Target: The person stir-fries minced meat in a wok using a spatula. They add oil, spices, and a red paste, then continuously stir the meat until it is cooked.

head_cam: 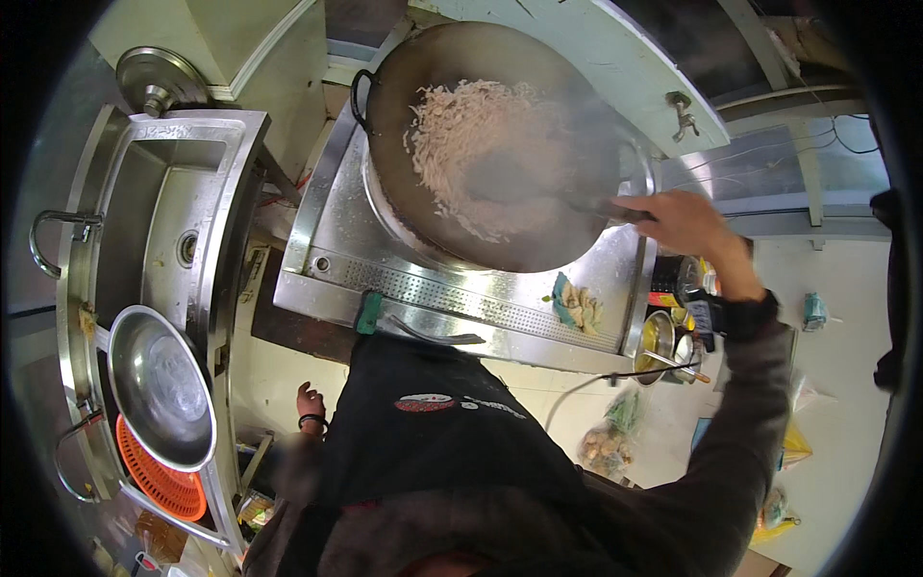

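A large wok [393, 169] sits on the stainless steel stove [339, 195] before me. Pale shredded strips of food, apparently meat [454, 122], lie across its bottom, and steam rises over them. My right hand [681, 222] grips the handle of a dark cooking spatula or ladle [602, 207]. The tool's head reaches into the strips and is blurred by steam. Beyond the apron's left edge, my left hand [310, 404] hangs low with nothing in it, fingers loosely apart. A crumpled cloth [577, 304] rests on the stove's front right.
To the left are a steel sink [159, 209], a large metal bowl [159, 389] and an orange plastic basket [162, 472]. A metal lid [162, 76] leans behind. Seasoning bowls [655, 339] and bottles stand right of the stove. A tap [683, 119] projects above the wok's right side.
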Demonstrator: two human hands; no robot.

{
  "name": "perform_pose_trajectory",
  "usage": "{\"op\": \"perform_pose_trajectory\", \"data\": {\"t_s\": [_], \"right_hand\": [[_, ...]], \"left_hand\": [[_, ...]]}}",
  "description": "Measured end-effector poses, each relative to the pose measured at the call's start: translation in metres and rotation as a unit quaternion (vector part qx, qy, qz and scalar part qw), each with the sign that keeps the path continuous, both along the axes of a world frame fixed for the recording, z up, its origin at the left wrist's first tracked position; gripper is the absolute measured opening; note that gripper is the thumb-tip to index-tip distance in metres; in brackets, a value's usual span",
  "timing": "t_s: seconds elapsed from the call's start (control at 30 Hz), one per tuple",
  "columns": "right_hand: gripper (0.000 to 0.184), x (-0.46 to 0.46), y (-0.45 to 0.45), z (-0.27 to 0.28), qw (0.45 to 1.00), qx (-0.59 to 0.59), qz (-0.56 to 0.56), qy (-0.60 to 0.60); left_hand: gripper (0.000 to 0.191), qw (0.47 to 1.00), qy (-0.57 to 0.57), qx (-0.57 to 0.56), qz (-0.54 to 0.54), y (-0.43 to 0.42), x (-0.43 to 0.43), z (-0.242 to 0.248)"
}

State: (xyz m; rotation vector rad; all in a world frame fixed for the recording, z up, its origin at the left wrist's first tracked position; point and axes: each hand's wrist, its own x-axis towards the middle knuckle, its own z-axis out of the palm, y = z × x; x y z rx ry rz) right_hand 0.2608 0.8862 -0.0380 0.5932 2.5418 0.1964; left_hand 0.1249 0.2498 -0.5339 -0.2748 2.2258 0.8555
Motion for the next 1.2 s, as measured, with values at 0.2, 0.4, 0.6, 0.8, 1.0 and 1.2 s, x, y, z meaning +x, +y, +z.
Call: {"op": "perform_pose_trajectory", "data": {"t_s": [0.2,0.4,0.6,0.8,1.0,1.2], "right_hand": [[0.043,-0.018,-0.002,0.051,0.974,0.076,-0.077,-0.199],[0.041,-0.028,-0.015,0.004,0.994,0.109,0.02,0.021],[0.046,0.011,0.027,0.046,0.963,0.236,0.054,-0.117],[0.047,-0.037,0.034,-0.031,0.964,0.175,0.186,0.074],[0.046,0.01,0.018,0.086,0.989,0.05,0.097,-0.105],[0.048,-0.032,0.014,0.022,0.95,-0.285,-0.1,-0.079]], "left_hand": [[0.05,0.999,-0.031,-0.002,0.045,-0.001,0.018,-0.02],[0.048,1.0,0.011,-0.003,-0.007,0.003,0.022,-0.021],[0.046,0.999,-0.005,-0.042,0.021,0.004,0.035,-0.027],[0.052,0.996,0.09,0.001,-0.029,0.004,0.041,-0.018],[0.047,0.999,0.015,-0.049,0.006,0.022,0.036,0.004],[0.051,0.999,0.03,-0.019,-0.031,0.055,0.034,0.003]]}}
